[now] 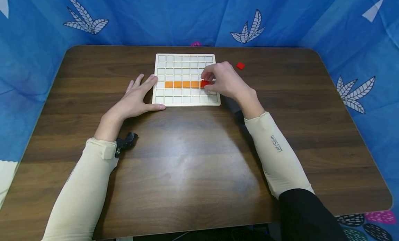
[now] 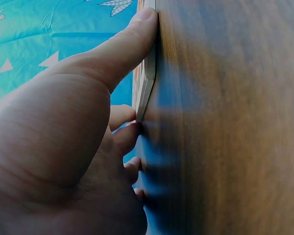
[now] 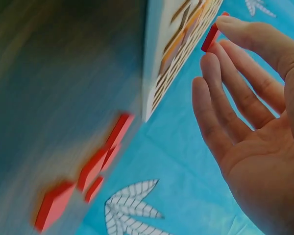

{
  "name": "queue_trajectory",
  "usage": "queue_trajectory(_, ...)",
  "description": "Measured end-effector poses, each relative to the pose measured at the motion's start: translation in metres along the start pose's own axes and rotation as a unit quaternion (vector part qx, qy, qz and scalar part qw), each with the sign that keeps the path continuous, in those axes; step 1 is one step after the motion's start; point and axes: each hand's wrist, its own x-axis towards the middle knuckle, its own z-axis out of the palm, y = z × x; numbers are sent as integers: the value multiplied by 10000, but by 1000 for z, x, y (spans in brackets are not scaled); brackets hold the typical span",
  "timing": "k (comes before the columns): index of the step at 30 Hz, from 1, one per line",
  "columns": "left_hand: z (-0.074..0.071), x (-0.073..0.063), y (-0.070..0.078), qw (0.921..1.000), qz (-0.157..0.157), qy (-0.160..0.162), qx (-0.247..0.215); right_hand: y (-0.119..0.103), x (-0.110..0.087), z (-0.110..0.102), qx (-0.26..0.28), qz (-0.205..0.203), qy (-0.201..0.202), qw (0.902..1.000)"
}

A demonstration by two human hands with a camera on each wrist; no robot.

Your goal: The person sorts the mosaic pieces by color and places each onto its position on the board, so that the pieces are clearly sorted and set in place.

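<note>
A cream square-grid board point(image 1: 187, 104) lies flat at the far middle of the table. Along one of its rows sit several orange square tiles point(image 1: 177, 84) side by side. My right hand point(image 1: 229, 79) pinches a red square tile point(image 3: 211, 38) between thumb and fingertips, over the board just right of the orange tiles. In the right wrist view its other fingers extend loosely. My left hand point(image 1: 134, 99) is spread at the board's left side, with the index fingertip at the left edge and the thumb against the near-left corner.
Several loose red tiles point(image 3: 51, 205) lie on the table to the right of the board; the head view shows one of them point(image 1: 240, 66), the right hand hiding others. A blue patterned cloth point(image 1: 193, 17) hangs behind the brown wooden table point(image 1: 174, 185).
</note>
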Motion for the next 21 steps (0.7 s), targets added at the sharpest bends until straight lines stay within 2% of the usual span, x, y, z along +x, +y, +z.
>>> queue_trajectory(5, -1, -1, 3, 10000, -42, -39, 31, -19, 10, 8, 21, -211, -11, 9998)
queue_trajectory(11, -1, -2, 2, 9999, -108, -98, 5, -44, 26, 21, 118, -410, -207, 9989)
queue_trajectory(15, -1, -3, 2, 9999, -118, -117, -3, -60, 36, 29, 31, -484, -339, 9982)
queue_trajectory(21, -1, -4, 2, 9999, -59, -109, 3, -75, 44, 41, -91, -528, -295, 9981)
